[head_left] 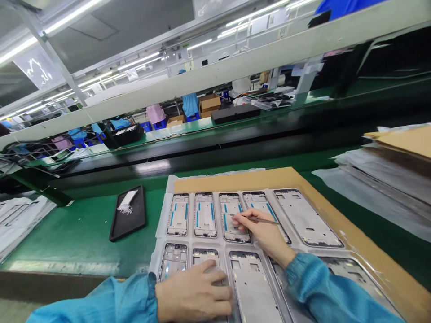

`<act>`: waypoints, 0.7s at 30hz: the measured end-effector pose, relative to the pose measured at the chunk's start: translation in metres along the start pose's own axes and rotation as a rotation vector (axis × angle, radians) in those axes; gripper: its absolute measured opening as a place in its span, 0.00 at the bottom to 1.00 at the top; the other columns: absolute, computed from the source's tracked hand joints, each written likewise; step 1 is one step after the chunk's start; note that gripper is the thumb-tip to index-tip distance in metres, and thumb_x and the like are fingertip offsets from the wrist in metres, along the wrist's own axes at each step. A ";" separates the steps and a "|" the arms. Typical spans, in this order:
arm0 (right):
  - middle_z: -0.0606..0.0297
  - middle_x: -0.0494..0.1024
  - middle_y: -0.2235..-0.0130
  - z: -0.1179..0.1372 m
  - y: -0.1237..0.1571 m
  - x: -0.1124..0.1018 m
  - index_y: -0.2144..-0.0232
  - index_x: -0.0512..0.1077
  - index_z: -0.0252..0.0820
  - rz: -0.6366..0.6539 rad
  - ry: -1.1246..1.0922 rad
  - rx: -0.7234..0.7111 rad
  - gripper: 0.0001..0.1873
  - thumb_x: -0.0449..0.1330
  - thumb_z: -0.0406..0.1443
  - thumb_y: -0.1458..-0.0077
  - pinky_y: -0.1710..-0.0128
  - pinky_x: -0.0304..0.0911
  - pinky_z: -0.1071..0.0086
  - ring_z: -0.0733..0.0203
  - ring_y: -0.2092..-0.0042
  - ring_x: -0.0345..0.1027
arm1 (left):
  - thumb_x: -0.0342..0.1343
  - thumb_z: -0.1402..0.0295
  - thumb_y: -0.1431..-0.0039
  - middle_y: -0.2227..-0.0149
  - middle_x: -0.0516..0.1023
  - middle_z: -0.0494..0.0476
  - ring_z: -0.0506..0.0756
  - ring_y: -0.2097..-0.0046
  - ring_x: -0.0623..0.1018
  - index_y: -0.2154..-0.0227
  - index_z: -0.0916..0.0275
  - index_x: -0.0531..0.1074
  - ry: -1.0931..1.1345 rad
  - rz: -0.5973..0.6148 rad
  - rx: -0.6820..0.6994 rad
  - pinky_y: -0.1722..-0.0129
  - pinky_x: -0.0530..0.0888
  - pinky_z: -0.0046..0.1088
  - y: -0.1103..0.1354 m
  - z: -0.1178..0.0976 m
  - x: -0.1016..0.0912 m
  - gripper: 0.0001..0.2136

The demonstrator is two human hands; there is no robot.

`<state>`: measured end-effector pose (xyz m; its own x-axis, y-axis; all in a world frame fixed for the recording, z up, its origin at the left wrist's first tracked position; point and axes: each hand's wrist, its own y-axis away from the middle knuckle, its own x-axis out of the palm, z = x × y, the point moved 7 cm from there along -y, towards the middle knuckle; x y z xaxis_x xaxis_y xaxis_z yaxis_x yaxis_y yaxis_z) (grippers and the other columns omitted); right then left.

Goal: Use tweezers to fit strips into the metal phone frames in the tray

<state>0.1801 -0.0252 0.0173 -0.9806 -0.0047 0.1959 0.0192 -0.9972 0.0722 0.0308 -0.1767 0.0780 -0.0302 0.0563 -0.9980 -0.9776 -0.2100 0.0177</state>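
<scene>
My right hand (259,229) pinches a pair of metal tweezers (264,220). Their tip points left over a phone middle frame (232,231) in the tray's back row, which carries blue strips (225,222). My left hand (198,294) lies with its fingers spread over another phone frame (205,255) in the front row, covering most of it. Both rest in a clear plastic tray (220,246) holding several such frames. At the back right, a larger-looking frame (306,217) shows no blue strips. Whether the tweezers grip anything is too small to tell.
Left of the tray, a black shallow tray (114,229) holds a white strip (128,199) and small white bits. Brown cardboard (279,177) lies under the clear tray. Stacked wrapped sheets (397,179) stand on the right. Beyond runs a dark conveyor (202,150).
</scene>
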 end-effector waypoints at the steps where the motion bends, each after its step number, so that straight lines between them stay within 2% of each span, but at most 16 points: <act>1: 0.54 0.80 0.71 0.000 0.000 0.000 0.78 0.73 0.38 -0.002 0.002 0.000 0.32 0.76 0.59 0.71 0.70 0.72 0.68 0.53 0.68 0.76 | 0.48 0.70 0.30 0.57 0.72 0.53 0.58 0.52 0.68 0.58 0.63 0.69 -0.020 -0.019 -0.007 0.46 0.61 0.42 0.003 -0.001 -0.005 0.06; 4: 0.54 0.80 0.71 0.000 -0.001 0.000 0.78 0.73 0.38 -0.011 0.004 -0.003 0.32 0.76 0.59 0.71 0.71 0.71 0.68 0.53 0.68 0.76 | 0.50 0.70 0.30 0.56 0.72 0.54 0.56 0.57 0.68 0.56 0.64 0.70 -0.074 -0.064 -0.035 0.53 0.63 0.39 0.015 -0.001 -0.021 0.06; 6: 0.54 0.80 0.71 0.000 -0.002 0.000 0.78 0.72 0.38 -0.017 -0.001 -0.005 0.32 0.76 0.58 0.71 0.71 0.71 0.68 0.53 0.69 0.76 | 0.49 0.71 0.31 0.60 0.71 0.56 0.55 0.63 0.67 0.61 0.65 0.71 -0.092 -0.090 -0.096 0.63 0.63 0.35 0.027 0.002 -0.030 0.06; 9: 0.53 0.80 0.70 0.000 -0.003 -0.001 0.77 0.73 0.38 -0.015 -0.017 -0.003 0.32 0.76 0.58 0.71 0.71 0.72 0.70 0.54 0.68 0.76 | 0.39 0.73 0.29 0.67 0.69 0.58 0.54 0.70 0.63 0.69 0.66 0.68 -0.080 -0.157 -0.215 0.70 0.59 0.33 0.045 0.010 -0.034 0.16; 11: 0.53 0.80 0.71 -0.001 -0.003 0.000 0.77 0.73 0.38 -0.012 -0.023 0.005 0.33 0.76 0.58 0.72 0.71 0.71 0.71 0.54 0.67 0.76 | 0.33 0.74 0.28 0.67 0.70 0.59 0.54 0.70 0.64 0.68 0.66 0.69 -0.069 -0.229 -0.280 0.70 0.60 0.31 0.053 0.013 -0.030 0.19; 14: 0.53 0.80 0.71 0.000 -0.002 0.001 0.77 0.72 0.38 -0.006 -0.014 0.013 0.33 0.76 0.59 0.72 0.71 0.71 0.71 0.55 0.68 0.76 | 0.33 0.74 0.28 0.66 0.72 0.60 0.54 0.68 0.67 0.65 0.67 0.69 -0.052 -0.322 -0.307 0.68 0.63 0.29 0.055 0.010 -0.015 0.18; 18: 0.53 0.80 0.70 0.004 -0.001 0.002 0.78 0.72 0.38 -0.002 0.016 0.024 0.34 0.75 0.59 0.72 0.70 0.71 0.70 0.55 0.68 0.76 | 0.33 0.74 0.28 0.68 0.71 0.60 0.54 0.69 0.67 0.67 0.66 0.68 -0.037 -0.331 -0.317 0.69 0.63 0.30 0.054 0.006 0.003 0.18; 21: 0.53 0.80 0.71 0.006 0.002 0.006 0.78 0.72 0.38 0.011 0.031 0.051 0.34 0.76 0.59 0.73 0.70 0.70 0.71 0.56 0.68 0.75 | 0.35 0.75 0.29 0.62 0.73 0.61 0.55 0.64 0.69 0.63 0.66 0.69 0.095 -0.317 -0.368 0.64 0.67 0.30 0.062 0.011 0.009 0.16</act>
<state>0.1756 -0.0267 0.0240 -0.9858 -0.0184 0.1669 0.0388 -0.9920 0.1198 -0.0325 -0.1790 0.0713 0.2929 0.0881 -0.9521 -0.7963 -0.5288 -0.2939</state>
